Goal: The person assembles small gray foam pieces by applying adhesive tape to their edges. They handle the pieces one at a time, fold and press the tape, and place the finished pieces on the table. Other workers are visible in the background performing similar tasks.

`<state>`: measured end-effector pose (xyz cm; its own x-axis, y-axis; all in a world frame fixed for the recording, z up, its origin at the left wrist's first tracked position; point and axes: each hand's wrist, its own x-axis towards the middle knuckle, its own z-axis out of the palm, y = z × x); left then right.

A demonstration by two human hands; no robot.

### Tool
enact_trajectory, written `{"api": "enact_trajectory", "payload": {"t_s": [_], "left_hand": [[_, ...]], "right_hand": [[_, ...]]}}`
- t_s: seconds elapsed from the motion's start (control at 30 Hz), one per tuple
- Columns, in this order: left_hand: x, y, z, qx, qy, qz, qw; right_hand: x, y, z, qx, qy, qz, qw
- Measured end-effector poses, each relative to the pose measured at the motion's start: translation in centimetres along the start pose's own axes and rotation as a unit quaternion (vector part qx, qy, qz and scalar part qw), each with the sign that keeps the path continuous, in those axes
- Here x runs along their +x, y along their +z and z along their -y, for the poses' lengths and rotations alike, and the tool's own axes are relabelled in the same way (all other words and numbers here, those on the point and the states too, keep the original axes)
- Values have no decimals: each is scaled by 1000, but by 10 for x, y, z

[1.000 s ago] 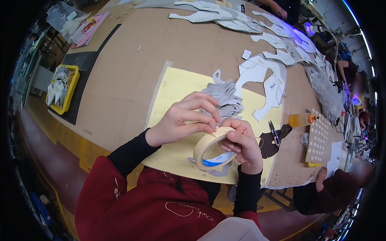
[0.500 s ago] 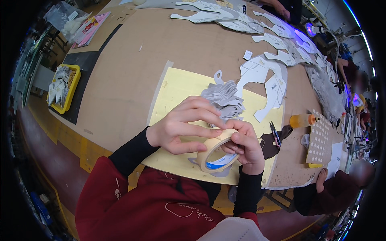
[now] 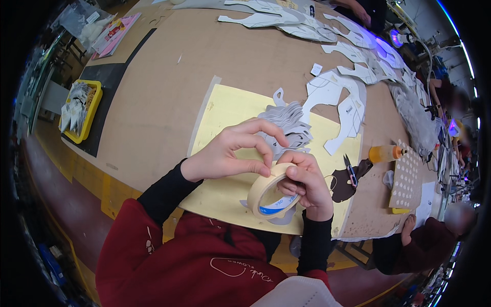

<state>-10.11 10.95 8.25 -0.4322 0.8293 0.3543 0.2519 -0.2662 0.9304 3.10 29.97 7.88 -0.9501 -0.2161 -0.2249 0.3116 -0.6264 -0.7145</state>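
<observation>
A roll of cream masking tape (image 3: 257, 194) with a blue and white inner core is held up over the pale yellow board (image 3: 217, 115). My right hand (image 3: 311, 185) grips it from the right, fingers inside the ring and thumb at its upper rim. With thumb and a finger pinched together, my left hand (image 3: 232, 151) touches the top of the roll's outer face; whether a tape end is between them is too small to tell. Just beyond the hands lies a stack of wavy grey cut pieces (image 3: 286, 120). Below the roll, another grey piece (image 3: 281, 220) is partly covered.
Thread snips (image 3: 350, 171) lie on a dark brown piece (image 3: 341, 188) at the right. Beyond stand an orange bottle (image 3: 383, 154) and a dotted board (image 3: 406, 176). White pattern pieces (image 3: 325, 87) spread along the far side. A yellow basket (image 3: 95, 110) is at left. Other people sit at right.
My left hand's fingers have drawn in from a wide hold across the roll to a pinch at its top. The roll has shifted slightly left in my right hand.
</observation>
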Motion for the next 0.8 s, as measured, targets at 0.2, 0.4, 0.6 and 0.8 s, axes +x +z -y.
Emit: {"api": "enact_trajectory", "payload": {"t_s": [0.2,0.4,0.6,0.8], "left_hand": [[1,-1,6,250,106,1,962],[0,-1,8,76,-12,51,996],[1,2,12,13,10,13,1000],[-3,7,10,221,126,-48,966]], "right_hand": [[5,-1,0,-2,-13,-41,999],[3,0,2,-74,26,-48,996],[6,-4,-6,64,48,32,996],[9,-10,-9,120,34,39,991]]}}
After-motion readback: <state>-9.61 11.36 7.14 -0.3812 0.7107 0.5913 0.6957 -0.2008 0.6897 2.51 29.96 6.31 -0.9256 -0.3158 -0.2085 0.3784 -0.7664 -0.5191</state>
